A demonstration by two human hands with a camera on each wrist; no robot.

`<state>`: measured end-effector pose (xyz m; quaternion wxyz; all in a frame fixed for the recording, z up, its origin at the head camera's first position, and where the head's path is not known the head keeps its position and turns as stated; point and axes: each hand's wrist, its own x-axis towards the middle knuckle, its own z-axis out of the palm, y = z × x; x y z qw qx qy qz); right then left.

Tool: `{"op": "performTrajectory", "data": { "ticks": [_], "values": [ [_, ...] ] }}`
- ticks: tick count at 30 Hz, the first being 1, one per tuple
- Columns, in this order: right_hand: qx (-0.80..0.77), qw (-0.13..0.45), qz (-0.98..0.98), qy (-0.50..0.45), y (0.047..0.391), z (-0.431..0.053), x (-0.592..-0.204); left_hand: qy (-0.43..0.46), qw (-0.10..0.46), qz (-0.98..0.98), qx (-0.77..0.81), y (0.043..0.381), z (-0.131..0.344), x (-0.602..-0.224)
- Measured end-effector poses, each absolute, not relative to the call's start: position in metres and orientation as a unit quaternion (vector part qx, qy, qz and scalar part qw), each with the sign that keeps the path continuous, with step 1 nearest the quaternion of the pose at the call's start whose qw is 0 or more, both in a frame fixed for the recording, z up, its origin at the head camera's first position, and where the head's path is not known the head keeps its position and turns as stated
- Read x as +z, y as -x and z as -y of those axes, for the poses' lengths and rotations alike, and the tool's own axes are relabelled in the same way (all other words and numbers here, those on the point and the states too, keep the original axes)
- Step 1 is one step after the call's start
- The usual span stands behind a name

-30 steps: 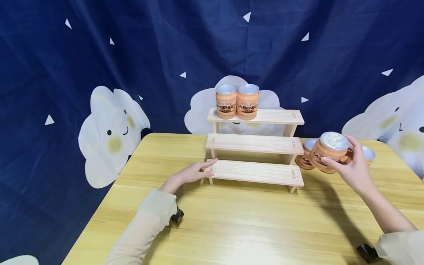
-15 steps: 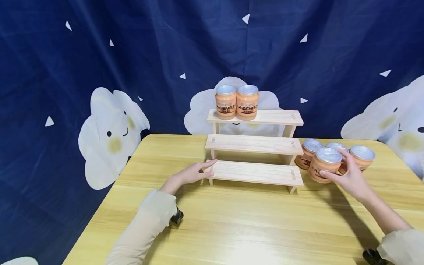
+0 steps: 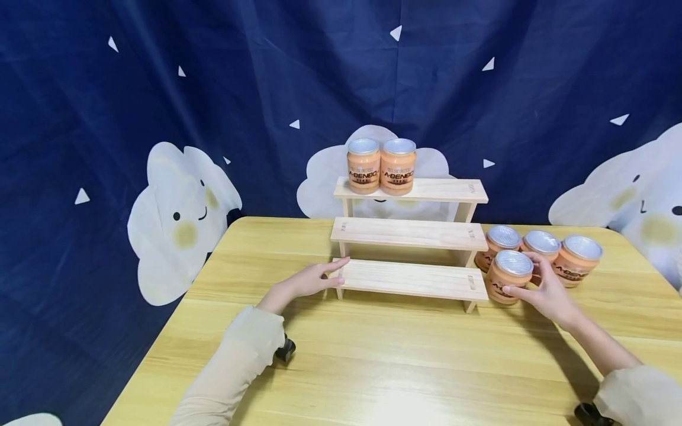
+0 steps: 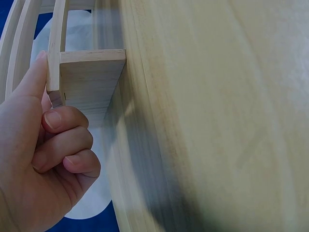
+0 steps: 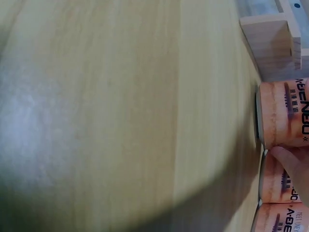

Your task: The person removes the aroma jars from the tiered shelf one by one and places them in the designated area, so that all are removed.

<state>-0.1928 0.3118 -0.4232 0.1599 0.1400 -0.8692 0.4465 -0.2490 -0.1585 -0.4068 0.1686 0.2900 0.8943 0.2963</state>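
A three-step wooden shelf (image 3: 408, 232) stands on the table. My left hand (image 3: 306, 279) pinches the left end of its lowest board, thumb against the top and curled fingers by the edge in the left wrist view (image 4: 48, 159). My right hand (image 3: 549, 297) grips an orange jar (image 3: 499, 285) with a silver lid, upright beside the lowest step's right end. Whether its base touches the table, I cannot tell. In the right wrist view the thumb lies along the held jar (image 5: 282, 113). Two matching jars (image 3: 380, 168) sit side by side at the left of the top step.
Behind the held jar stand three similar jars, a left one (image 3: 483, 258), a middle one (image 3: 542, 244) and a right one (image 3: 574, 269). A dark blue curtain (image 3: 256, 71) with clouds hangs behind the wooden table (image 3: 373, 361).
My right hand has lowered the jar from above the other jars and brought it left and nearer, beside the lowest step. My left hand stays at the shelf.
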Motion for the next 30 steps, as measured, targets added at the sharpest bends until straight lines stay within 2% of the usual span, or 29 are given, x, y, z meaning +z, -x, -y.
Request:
{"op": "performTrajectory", "data": {
  "ticks": [14, 23, 30],
  "values": [
    [0.461, 0.158, 0.862, -0.142, 0.195, -0.309, -0.428, -0.295, 0.162, -0.893, 0.298, 0.250, 0.160, -0.411],
    [0.474, 0.088, 0.869, -0.116, 0.190, -0.314, -0.420, -0.292, 0.164, -0.894, 0.297, 0.250, 0.157, -0.409],
    [0.488, 0.098, 0.858, -0.125, 0.185, -0.321, -0.417, -0.286, 0.166, -0.893, 0.304, 0.247, 0.158, -0.407]
  ]
}}
